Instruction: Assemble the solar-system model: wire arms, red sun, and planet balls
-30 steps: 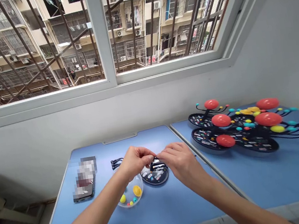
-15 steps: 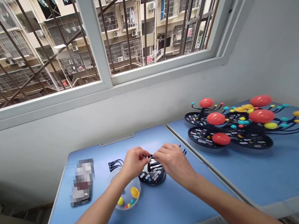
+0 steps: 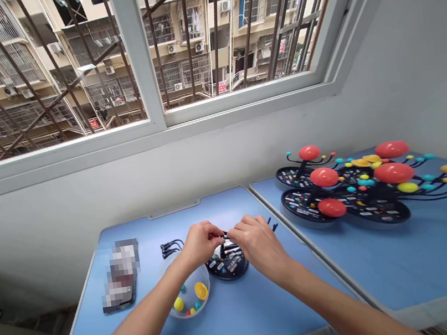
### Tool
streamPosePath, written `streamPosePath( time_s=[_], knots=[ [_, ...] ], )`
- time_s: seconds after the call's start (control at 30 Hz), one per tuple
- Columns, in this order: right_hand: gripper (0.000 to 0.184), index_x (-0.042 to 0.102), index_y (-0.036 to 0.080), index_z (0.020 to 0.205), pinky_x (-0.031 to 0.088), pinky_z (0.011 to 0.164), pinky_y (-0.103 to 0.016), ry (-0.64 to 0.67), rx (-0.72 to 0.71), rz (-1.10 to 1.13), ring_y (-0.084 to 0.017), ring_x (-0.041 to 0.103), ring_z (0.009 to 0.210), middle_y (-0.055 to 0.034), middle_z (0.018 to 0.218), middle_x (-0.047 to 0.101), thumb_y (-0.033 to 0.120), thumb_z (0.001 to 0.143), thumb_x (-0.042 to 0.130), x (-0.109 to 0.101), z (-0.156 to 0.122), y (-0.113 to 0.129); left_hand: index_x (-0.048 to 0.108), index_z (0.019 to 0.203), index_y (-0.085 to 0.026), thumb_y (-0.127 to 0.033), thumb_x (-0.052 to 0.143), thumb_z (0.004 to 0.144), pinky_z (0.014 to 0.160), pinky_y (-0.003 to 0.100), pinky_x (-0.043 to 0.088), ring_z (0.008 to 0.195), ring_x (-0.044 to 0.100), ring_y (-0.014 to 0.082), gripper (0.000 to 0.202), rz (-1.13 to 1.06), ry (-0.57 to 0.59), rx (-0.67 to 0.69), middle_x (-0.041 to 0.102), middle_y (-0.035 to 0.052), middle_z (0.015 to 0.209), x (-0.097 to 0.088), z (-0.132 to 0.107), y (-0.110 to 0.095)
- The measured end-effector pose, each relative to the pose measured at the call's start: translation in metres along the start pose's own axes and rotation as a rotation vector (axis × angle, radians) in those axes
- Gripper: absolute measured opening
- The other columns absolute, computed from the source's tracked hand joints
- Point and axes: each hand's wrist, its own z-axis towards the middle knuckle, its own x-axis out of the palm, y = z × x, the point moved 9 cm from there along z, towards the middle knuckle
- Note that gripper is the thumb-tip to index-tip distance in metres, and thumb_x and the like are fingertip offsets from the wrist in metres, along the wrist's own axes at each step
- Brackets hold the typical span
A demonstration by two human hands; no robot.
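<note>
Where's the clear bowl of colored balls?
In the head view, the clear bowl sits on the blue table, below the left hand, beside the round black base.

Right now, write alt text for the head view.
The left hand and right hand pinch a black part above a round black base on a blue table, beside a clear dome of balls; planet models stand to the right.

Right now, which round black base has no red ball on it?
The round black base on the left table, under the left hand and right hand. The other black bases, on the right table, carry red balls on stalks.
</note>
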Motion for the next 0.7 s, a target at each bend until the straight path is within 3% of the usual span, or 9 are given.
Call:
streamPosePath(
  time_s=[0.23, 0.47, 0.7],
  knots=[
    [0.022, 0.06, 0.017, 0.061, 0.023, 0.062, -0.028, 0.013, -0.048, 0.018, -0.015, 0.044, 0.064, -0.0007, 0.056, 0.06, 0.005, 0.078, 0.055, 0.003, 0.001, 0.001, 0.069, 0.073, -0.014, -0.008, 0.058, 0.068, 0.057, 0.021, 0.041, 0.059, 0.053, 0.0112, 0.014, 0.097, -0.012, 0.064, 0.059, 0.0011, 0.068, 0.0, -0.001, -0.006],
    [0.015, 0.063, 0.018, 0.069, 0.024, 0.065, -0.028, -0.002, -0.043, 0.059, -0.015, 0.046, 0.068, -0.0009, 0.062, 0.063, 0.012, 0.08, 0.056, 0.005, -0.002, -0.002, 0.069, 0.072, -0.017, -0.007, 0.058, 0.069, 0.058, 0.021, 0.042, 0.06, 0.053, 0.0108, 0.015, 0.063, -0.086, 0.117, 0.06, 0.0001, 0.066, -0.002, -0.006, -0.006],
    [0.019, 0.062, 0.018, 0.064, 0.024, 0.065, -0.027, 0.028, -0.047, 0.071, -0.014, 0.045, 0.068, 0.0001, 0.061, 0.061, 0.01, 0.081, 0.056, 0.01, -0.001, 0.0, 0.068, 0.072, -0.016, -0.006, 0.058, 0.069, 0.06, 0.021, 0.042, 0.063, 0.054, 0.0116, 0.015, 0.036, -0.112, 0.123, 0.06, 0.0009, 0.068, 0.001, -0.01, -0.002]
  ],
)
